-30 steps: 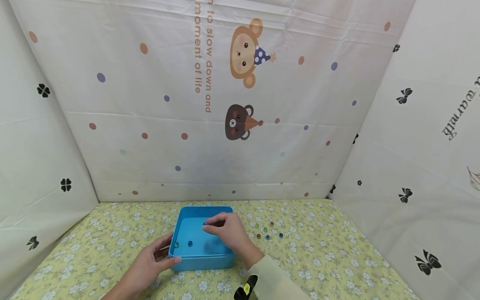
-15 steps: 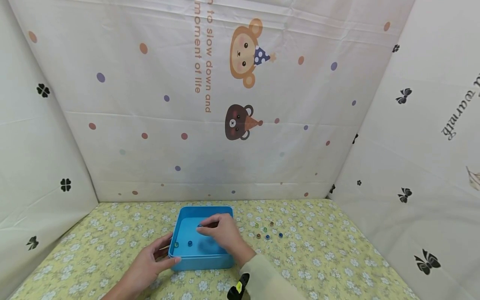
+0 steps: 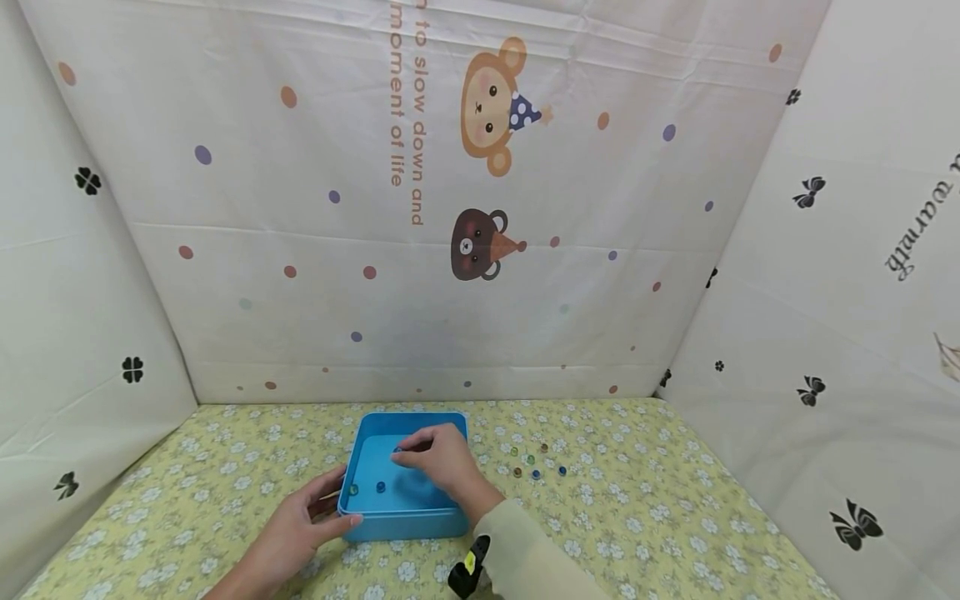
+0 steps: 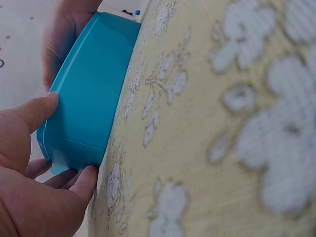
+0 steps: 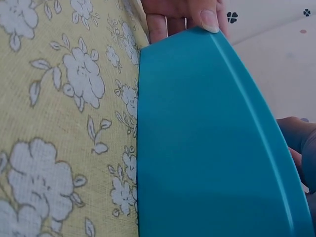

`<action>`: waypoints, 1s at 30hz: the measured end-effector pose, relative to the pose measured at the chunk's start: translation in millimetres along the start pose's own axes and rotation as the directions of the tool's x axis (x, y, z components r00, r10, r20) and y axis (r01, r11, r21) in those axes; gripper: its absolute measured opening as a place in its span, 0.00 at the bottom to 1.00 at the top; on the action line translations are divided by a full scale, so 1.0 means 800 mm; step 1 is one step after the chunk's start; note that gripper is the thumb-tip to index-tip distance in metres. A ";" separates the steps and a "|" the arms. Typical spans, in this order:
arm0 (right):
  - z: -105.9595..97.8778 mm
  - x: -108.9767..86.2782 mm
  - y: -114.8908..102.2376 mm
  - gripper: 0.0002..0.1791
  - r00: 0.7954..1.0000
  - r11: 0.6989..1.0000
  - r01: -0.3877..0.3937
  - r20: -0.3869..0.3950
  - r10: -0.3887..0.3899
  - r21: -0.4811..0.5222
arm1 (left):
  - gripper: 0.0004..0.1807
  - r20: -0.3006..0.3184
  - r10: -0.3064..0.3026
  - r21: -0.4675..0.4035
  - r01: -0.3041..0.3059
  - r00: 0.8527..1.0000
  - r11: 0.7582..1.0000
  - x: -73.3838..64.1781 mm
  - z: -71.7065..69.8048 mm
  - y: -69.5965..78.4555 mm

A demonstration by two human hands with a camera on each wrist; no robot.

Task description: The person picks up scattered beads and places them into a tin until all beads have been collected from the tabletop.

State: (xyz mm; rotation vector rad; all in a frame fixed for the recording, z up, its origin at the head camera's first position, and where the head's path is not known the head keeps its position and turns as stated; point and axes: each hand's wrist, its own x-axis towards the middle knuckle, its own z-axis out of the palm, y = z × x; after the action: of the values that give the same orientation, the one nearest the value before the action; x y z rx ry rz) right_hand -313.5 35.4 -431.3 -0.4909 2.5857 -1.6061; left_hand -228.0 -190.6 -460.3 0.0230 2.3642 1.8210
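Observation:
A blue rectangular box (image 3: 408, 527) sits open-topped on the table. My left hand (image 3: 303, 518) grips its near left corner, thumb on the front rim and fingers against the left side, as the left wrist view also shows. Over the inside of the box, my right hand (image 3: 444, 462) pinches a small blue marble (image 3: 398, 451) between thumb and fingertips. On the box floor lie a dark blue marble (image 3: 381, 487) and a greenish marble (image 3: 353, 490) by the left wall. In the right wrist view the box wall (image 5: 202, 128) hides most of the right hand.
Several loose marbles lie on the cloth right of the box, among them a blue marble (image 3: 562, 471), a green marble (image 3: 531, 459) and a brown marble (image 3: 517, 472). A yellow flowered tablecloth (image 3: 637, 517) covers the table. Printed white sheets (image 3: 420, 333) stand behind and at both sides.
My right hand has shifted a little to the left over the box with the blue marble. The left hand and the box have stayed in place.

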 end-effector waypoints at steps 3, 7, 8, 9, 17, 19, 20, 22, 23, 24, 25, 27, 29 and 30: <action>0.002 0.002 -0.001 0.07 1.000 1.000 -0.002 0.005 0.002 -0.024 | 0.46 0.005 0.000 -0.004 0.000 1.000 1.000 0.000 0.000 -0.001; 0.005 0.005 0.001 0.06 1.000 0.999 -0.015 0.015 0.016 -0.047 | 0.46 0.014 0.005 -0.010 -0.005 1.000 1.000 0.000 -0.001 -0.001; 0.005 0.005 0.002 0.06 1.000 0.998 -0.017 0.016 0.018 -0.053 | 0.46 0.017 0.007 -0.011 -0.006 1.000 1.000 0.000 -0.001 -0.001; 0.006 0.006 0.002 0.06 1.000 0.998 -0.019 0.018 0.021 -0.061 | 0.46 0.019 0.009 -0.012 -0.009 1.000 1.000 0.000 -0.001 0.000; 0.011 0.009 0.008 0.05 1.000 0.995 -0.011 0.017 0.012 -0.094 | 0.46 0.043 0.004 -0.029 -0.003 0.999 1.000 0.000 -0.003 -0.002; 0.012 0.010 0.009 0.05 1.000 0.994 -0.014 0.016 0.016 -0.106 | 0.46 0.038 0.003 -0.031 -0.002 0.999 1.000 0.000 -0.003 -0.002; 0.013 0.011 0.009 0.05 1.000 0.994 -0.015 0.016 0.017 -0.111 | 0.46 0.036 0.001 -0.030 0.000 0.999 1.000 0.000 -0.003 -0.003; 0.014 0.012 0.010 0.04 1.000 0.992 -0.022 0.013 0.023 -0.122 | 0.46 0.026 0.001 -0.024 0.000 1.000 1.000 0.001 -0.003 -0.003; 0.015 0.012 0.010 0.04 1.000 0.992 -0.024 0.012 0.026 -0.127 | 0.46 0.022 0.001 -0.022 0.000 1.000 1.000 0.001 -0.002 -0.003; 0.016 0.013 0.010 0.04 1.000 0.991 -0.027 0.010 0.028 -0.133 | 0.46 0.018 0.001 -0.020 -0.001 1.000 1.000 0.001 -0.002 -0.002; 0.016 0.014 0.011 0.04 1.000 0.990 -0.029 0.007 0.031 -0.137 | 0.46 0.016 -0.001 -0.020 0.001 1.000 1.000 0.001 -0.002 -0.002; 0.017 0.014 0.012 0.04 0.999 0.988 -0.038 0.006 0.040 -0.148 | 0.46 0.017 -0.002 -0.023 0.002 1.000 1.000 0.000 -0.002 -0.002; 0.018 0.014 0.011 0.04 0.999 0.987 -0.045 0.006 0.046 -0.155 | 0.46 0.018 -0.004 -0.028 0.005 1.000 1.000 -0.001 -0.002 -0.001; 0.018 0.014 0.011 0.04 0.999 0.986 -0.049 0.007 0.050 -0.158 | 0.46 0.018 -0.005 -0.030 0.006 1.000 1.000 -0.002 -0.002 -0.001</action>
State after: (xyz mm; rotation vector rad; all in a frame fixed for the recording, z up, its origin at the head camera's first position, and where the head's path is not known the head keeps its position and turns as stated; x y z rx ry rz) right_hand -323.5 23.4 -444.4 -0.4393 2.7072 -1.3876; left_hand -226.9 -192.4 -460.3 0.0289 2.3225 1.8454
